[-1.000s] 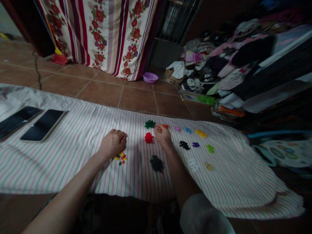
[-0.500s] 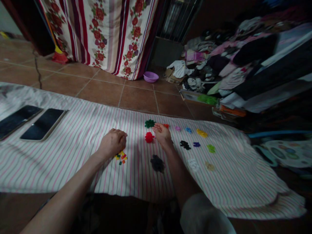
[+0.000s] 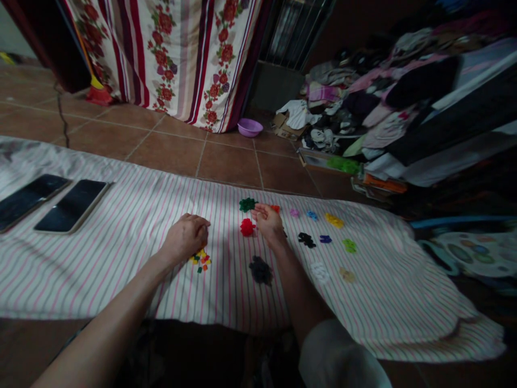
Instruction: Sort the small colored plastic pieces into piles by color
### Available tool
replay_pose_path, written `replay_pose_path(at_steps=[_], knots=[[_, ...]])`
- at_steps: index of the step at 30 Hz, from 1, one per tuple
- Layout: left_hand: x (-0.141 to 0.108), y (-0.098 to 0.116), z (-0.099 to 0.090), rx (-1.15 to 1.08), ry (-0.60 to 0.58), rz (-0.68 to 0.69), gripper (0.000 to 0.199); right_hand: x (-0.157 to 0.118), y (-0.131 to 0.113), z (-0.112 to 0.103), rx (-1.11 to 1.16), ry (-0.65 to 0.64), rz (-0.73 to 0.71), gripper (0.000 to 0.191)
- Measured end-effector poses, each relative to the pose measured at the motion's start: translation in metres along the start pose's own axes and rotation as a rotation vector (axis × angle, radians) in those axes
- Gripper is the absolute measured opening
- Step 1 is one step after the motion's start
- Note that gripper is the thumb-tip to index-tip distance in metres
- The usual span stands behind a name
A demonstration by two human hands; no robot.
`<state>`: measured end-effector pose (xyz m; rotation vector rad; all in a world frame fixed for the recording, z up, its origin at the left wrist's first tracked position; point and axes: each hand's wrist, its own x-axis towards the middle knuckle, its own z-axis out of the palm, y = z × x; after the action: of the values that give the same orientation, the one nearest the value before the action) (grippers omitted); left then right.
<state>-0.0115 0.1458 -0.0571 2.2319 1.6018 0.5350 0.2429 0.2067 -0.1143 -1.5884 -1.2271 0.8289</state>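
Observation:
My left hand (image 3: 187, 236) rests on the striped cloth (image 3: 133, 237), its fingers curled together just above a small mixed pile of colored pieces (image 3: 201, 260); whatever it holds is hidden. My right hand (image 3: 268, 221) is over the cloth, palm partly turned up and fingers apart, with nothing visible in it. Beside its fingertips lie a dark green pile (image 3: 247, 205) and a red pile (image 3: 247, 227). An orange pile (image 3: 275, 208) shows partly behind it. A dark grey pile (image 3: 260, 270) sits nearer to me.
Right of my hands are pink (image 3: 294, 213), blue (image 3: 312, 215), yellow (image 3: 334, 220), black (image 3: 307, 240), purple (image 3: 325, 238), lime (image 3: 349, 246), white (image 3: 320, 272) and beige (image 3: 347, 275) piles. Two phones (image 3: 71, 207) lie left. A purple basin (image 3: 250, 127) stands on the floor.
Both hands have barely moved. The fingers of my right hand look slightly more spread beside the green and red piles.

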Motion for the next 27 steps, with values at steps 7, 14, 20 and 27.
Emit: replay_pose_path(at_steps=[7, 14, 20, 27], knots=[[-0.001, -0.004, -0.002, -0.014, -0.012, -0.037, 0.035, -0.030, -0.036, -0.002, -0.189, -0.046, -0.189, 0.020], [-0.004, -0.007, -0.005, -0.083, -0.005, -0.014, 0.035, -0.079, -0.078, 0.022, -0.281, -0.539, -0.584, 0.013], [-0.006, -0.020, 0.002, -0.150, 0.005, 0.096, 0.035, -0.096, -0.068, 0.038, -0.379, -0.730, -0.697, 0.016], [-0.009, -0.031, 0.010, -0.196, 0.039, 0.177, 0.033, -0.107, -0.069, 0.046, -0.475, -0.774, -0.804, 0.018]])
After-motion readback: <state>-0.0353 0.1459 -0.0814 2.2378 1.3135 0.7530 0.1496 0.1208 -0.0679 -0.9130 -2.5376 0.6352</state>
